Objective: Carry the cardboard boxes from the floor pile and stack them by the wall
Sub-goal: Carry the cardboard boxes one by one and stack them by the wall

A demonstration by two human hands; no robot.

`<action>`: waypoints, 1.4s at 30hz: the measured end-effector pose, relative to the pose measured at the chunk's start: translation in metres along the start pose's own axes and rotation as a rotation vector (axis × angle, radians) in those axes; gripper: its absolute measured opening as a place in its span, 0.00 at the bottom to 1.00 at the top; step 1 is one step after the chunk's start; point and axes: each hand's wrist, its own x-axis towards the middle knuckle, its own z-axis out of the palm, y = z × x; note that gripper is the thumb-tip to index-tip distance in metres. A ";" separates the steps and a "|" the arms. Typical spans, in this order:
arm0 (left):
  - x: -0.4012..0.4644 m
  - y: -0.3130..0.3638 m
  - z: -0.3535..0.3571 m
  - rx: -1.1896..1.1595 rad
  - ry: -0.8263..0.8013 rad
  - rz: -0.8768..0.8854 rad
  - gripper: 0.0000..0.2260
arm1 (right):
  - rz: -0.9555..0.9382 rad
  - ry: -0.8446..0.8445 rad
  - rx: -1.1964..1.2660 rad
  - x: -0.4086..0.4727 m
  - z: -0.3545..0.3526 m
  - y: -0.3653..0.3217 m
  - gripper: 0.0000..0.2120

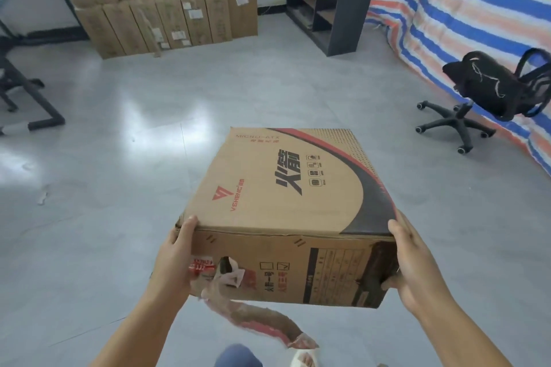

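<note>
I hold a brown cardboard box with red and black print up in front of me, above the grey floor. My left hand presses its left side near the top corner. My right hand grips its right side, fingers curled around the near face. A torn strip of tape dangles from the box's near face. A stack of several cardboard boxes stands against the far wall, upper left of centre.
A dark cabinet with drawers stands by the far wall to the right of the stack. A black office chair sits at the right before a striped tarp. Black desk legs are at the left. My foot in a sandal shows below.
</note>
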 end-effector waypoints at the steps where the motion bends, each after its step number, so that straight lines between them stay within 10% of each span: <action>1: 0.010 0.008 0.001 -0.014 0.020 0.007 0.11 | -0.005 -0.026 -0.004 0.016 0.011 -0.009 0.13; 42: 0.721 0.550 -0.005 -0.200 0.361 0.313 0.08 | -0.264 -0.405 -0.090 0.617 0.704 -0.435 0.13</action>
